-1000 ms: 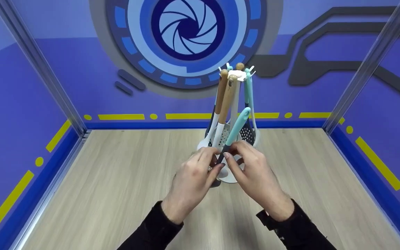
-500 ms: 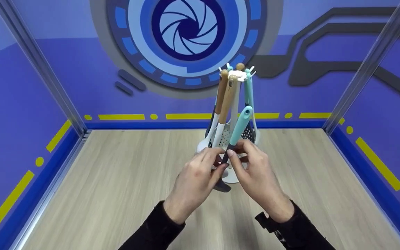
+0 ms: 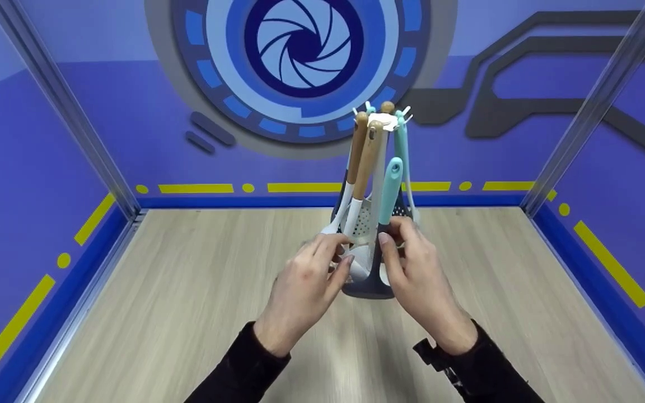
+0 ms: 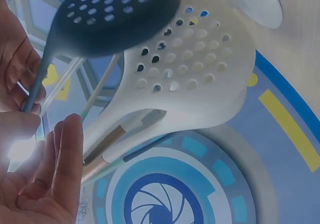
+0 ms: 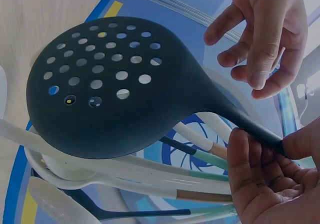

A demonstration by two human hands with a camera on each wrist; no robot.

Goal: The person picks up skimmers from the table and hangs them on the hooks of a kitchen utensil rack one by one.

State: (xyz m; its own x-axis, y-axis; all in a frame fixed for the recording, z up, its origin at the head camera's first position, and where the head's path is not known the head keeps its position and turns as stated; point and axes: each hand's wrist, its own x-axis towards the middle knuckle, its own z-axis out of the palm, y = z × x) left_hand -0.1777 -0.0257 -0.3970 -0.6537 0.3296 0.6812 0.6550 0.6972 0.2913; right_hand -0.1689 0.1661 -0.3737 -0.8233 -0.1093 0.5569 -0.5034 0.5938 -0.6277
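My right hand (image 3: 420, 271) pinches the dark neck of a skimmer (image 3: 391, 187), just under its teal handle. The handle points up, and the dark perforated head (image 5: 100, 84) hangs below. To the left, my left hand (image 3: 307, 277) stands apart from the skimmer, its fingers loosely bent with nothing between them. Directly behind both hands rises a white utensil rack (image 3: 383, 121), with several kitchen utensils hanging around it. Among these are a white slotted turner (image 4: 200, 69) and a wooden-handled utensil (image 3: 368, 159) at the front. The lower rack is partly hidden by the hands and the skimmer.
The rack stands on a light wood table (image 3: 205, 291). A blue printed wall (image 3: 277, 168) closes off the back, and metal corner posts (image 3: 90, 129) stand at both sides. Another teal-handled utensil (image 3: 402, 140) hangs on the rack's right side.
The left hand has let go of the skimmer's neck and drawn slightly left. In the right hand, the skimmer has turned more upright, its dark head now showing broadside below.
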